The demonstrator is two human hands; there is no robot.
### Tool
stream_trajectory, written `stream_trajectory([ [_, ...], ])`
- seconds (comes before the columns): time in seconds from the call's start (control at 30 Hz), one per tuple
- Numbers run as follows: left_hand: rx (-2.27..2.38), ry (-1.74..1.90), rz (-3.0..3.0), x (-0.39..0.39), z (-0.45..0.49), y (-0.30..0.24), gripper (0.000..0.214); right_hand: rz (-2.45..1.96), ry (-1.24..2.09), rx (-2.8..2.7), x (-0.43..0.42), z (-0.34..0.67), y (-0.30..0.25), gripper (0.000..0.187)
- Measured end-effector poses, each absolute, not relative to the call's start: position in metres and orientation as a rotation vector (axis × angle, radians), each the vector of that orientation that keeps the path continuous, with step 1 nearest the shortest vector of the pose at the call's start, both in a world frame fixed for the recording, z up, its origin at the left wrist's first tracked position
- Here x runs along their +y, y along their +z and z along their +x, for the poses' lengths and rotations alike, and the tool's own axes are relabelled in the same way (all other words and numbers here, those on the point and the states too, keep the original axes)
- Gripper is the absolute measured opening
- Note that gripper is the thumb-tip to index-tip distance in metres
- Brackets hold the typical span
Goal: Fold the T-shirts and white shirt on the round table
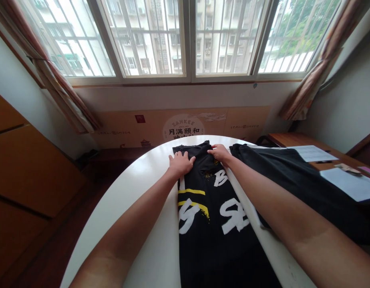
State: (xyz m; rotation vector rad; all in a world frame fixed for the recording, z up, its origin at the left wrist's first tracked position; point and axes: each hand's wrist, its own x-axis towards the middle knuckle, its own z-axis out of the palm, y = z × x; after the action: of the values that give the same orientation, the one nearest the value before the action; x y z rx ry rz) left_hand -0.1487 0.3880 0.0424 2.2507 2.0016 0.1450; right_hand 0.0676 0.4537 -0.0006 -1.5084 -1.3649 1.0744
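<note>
A black printed garment [200, 244] lies lengthwise on the white round table [125, 208], marked with big white letters and yellow stripes. Its far end is folded over near the table's back edge. On the left of that end rests my left hand [181, 163], fingers spread over the cloth. Across from it, my right hand [220, 153] pinches the garment's right edge between thumb and fingers. Further right, a second dark garment [281, 172] is spread out, partly covered by my right forearm. The near end of the printed garment runs out of view.
Beyond the table stand a low wall with a printed panel [119, 124] and a barred window [155, 36]. At the right, a wooden desk [281, 139] holds papers [350, 183]. Wooden cabinets [31, 168] are on the left; curtains [315, 80] hang at both sides.
</note>
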Motion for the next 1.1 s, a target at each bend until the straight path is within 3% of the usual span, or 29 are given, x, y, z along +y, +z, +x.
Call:
stream_trajectory([
  [0.2,2.141,0.270,2.139,0.386,-0.143,0.032,0.066,-1.542,0.961,-1.399,0.450,0.068,-0.002,0.028],
  [0.53,2.173,0.284,2.078,0.389,-0.146,0.025,0.074,-1.674,0.666,-1.484,0.432,0.064,0.011,0.028],
  [0.73,2.153,0.297,2.097,0.391,-0.147,0.022,0.074,-1.769,0.359,-1.677,0.399,0.041,0.048,0.049],
  [0.97,2.137,0.324,2.097,0.389,-0.148,0.021,0.073,-1.342,0.125,-2.334,0.240,0.003,0.078,0.028],
  [1.1,2.140,0.337,2.108,0.388,-0.148,0.020,0.073,-0.778,-0.047,-2.610,0.133,-0.006,0.027,0.051],
])
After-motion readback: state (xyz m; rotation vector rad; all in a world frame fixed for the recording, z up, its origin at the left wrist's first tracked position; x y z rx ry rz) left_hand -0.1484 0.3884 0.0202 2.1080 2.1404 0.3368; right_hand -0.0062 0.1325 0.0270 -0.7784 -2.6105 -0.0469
